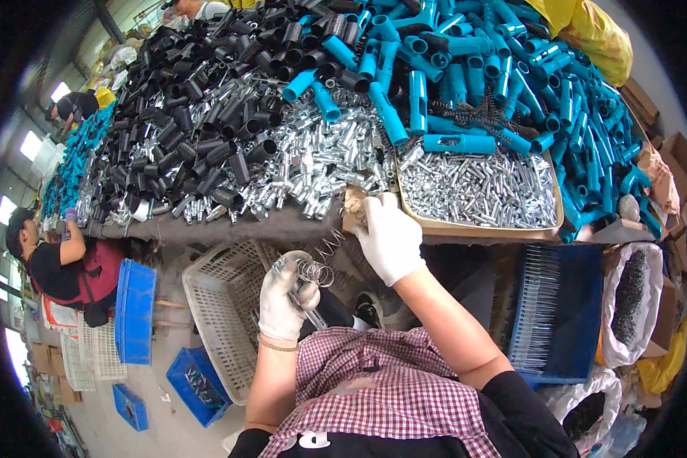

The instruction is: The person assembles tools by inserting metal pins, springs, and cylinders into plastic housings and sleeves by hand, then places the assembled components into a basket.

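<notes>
My left hand (282, 296), in a white glove, is closed in front of my apron. It grips a coil spring (315, 272) and a slim silver metal rod (310, 311) that slants down toward the apron. Loose, stretched coils rise from the spring toward the table edge. My right hand (390, 238), also gloved in white, is at the table's front edge with its fingers bent together beside a small cardboard piece (353, 204). Whatever its fingertips hold is hidden. Just right of it lies a shallow tray (560, 210) of small silver pins.
Heaped on the table are black tubes (237, 169), silver metal fittings (320, 149) and teal slotted tubes (459, 143). Below stand a white plastic crate (204, 305) and a blue bin of long springs (569, 328). A co-worker (42, 256) sits at the left.
</notes>
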Demonstrator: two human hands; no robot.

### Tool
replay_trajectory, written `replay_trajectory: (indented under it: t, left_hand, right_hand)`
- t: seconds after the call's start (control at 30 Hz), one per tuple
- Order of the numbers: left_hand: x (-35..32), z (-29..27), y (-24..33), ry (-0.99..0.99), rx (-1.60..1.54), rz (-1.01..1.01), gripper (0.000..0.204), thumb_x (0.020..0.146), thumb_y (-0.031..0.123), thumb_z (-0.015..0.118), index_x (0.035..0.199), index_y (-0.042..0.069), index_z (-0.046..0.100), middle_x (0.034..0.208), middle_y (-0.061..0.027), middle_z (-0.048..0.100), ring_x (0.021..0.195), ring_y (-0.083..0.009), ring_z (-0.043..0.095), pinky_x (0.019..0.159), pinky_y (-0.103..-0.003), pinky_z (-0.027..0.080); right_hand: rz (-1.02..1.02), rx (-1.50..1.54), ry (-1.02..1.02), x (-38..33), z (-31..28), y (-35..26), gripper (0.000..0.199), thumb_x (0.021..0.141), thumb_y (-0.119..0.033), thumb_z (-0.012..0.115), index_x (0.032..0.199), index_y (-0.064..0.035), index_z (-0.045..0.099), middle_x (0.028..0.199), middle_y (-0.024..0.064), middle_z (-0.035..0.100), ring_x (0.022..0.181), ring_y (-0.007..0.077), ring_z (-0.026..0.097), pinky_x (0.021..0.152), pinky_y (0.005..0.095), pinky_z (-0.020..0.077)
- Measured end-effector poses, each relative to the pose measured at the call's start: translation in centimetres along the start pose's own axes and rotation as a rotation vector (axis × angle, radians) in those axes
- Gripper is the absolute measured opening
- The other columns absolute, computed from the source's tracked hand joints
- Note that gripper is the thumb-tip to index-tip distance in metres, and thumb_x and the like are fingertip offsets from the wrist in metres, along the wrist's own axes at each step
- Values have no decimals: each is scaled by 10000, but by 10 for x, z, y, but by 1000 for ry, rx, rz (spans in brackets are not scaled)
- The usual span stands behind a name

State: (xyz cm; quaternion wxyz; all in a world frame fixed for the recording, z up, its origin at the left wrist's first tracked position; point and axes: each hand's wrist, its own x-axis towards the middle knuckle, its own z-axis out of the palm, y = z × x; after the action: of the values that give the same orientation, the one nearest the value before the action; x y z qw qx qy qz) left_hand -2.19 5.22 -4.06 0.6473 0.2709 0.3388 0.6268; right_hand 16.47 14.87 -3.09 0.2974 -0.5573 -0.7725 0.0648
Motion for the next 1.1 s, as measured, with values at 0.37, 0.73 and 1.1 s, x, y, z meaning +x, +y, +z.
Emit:
replay_trajectory:
  t: [0.37,0.73,1.1]
  left_hand:
    - [-7,22,21,28,486,-36,262,844,166,692,1001,-29,613,723,-50,580,511,-90,484,436,-241,382]
    - [-13,27,26,-48,631,-188,203,814,101,742,958,-11,653,645,16,564,501,-40,472,444,-200,371]
    - [-8,26,25,-195,491,-218,197,816,96,726,952,-24,649,638,1,564,490,-45,456,432,-197,345]
  right_hand:
    - [181,1220,-437,-50,-47,6,453,962,-323,502,1246,24,568,992,58,651,782,134,609,661,289,501]
    - [335,1357,-695,-57,-45,18,343,895,-277,656,1109,-11,622,789,31,624,612,73,562,536,218,435]
    - [358,1392,-715,-60,-46,22,380,898,-327,669,1100,-8,623,779,34,611,600,71,533,536,217,430]
